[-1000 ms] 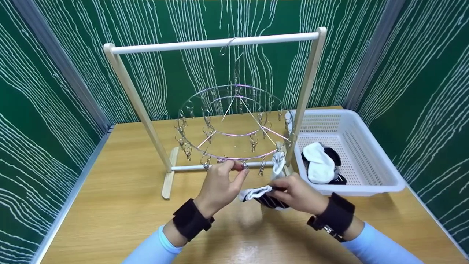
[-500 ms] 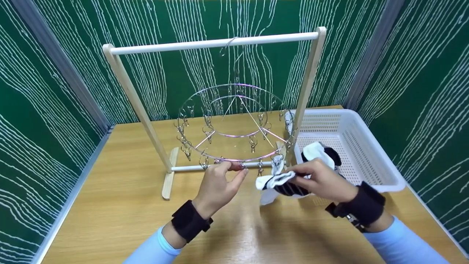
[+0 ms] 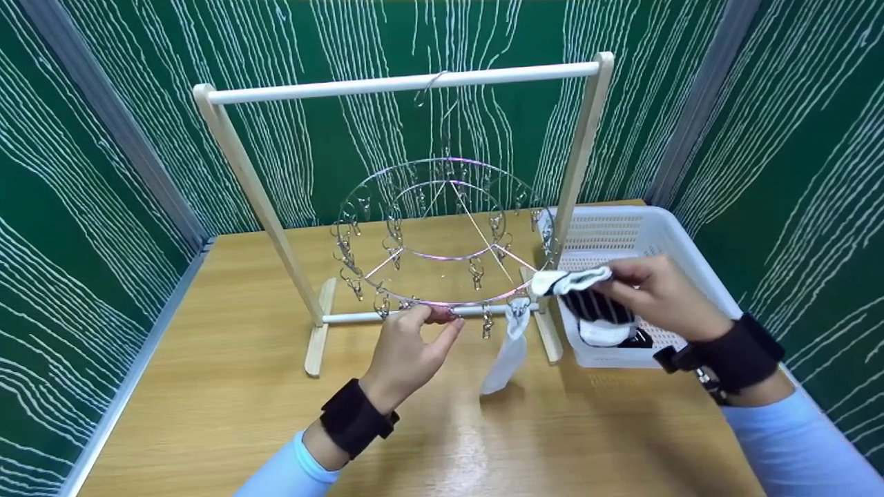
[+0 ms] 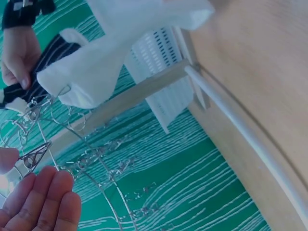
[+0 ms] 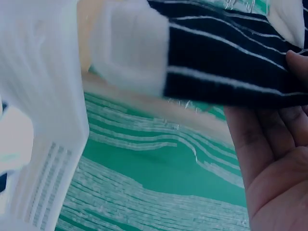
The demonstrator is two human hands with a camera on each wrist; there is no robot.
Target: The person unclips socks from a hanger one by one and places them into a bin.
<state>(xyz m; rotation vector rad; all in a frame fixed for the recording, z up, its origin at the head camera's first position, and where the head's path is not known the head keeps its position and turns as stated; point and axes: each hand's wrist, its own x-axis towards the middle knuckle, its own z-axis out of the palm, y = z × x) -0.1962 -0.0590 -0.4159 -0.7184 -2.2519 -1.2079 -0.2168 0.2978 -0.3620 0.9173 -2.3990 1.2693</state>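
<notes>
My left hand (image 3: pixel 411 348) pinches a metal clip (image 4: pixel 34 158) at the front of the round clip hanger (image 3: pixel 449 258). Its thumb and index finger squeeze the clip's ends. In my right hand (image 3: pixel 666 300) I grip a black sock (image 3: pixel 597 305) with thin white stripes and a white toe. The sock's white cuff points left, and the sock overlaps the white basket (image 3: pixel 701 259) in the head view. From a clip at the hanger's front right hangs a white sock (image 3: pixel 507 355), which the left wrist view shows close up.
A wooden rack (image 3: pixel 407 84) carries the hanger by its hook. Several bare clips (image 3: pixel 476 274) dangle around both rings. White and black socks (image 3: pixel 608 333) lie in the basket at the right of the table (image 3: pixel 228 386). Green walls with white lines stand behind and beside it.
My right hand has moved right and up with the striped sock, from beside the left hand to over the basket's near left part. The left hand stays at its clip.
</notes>
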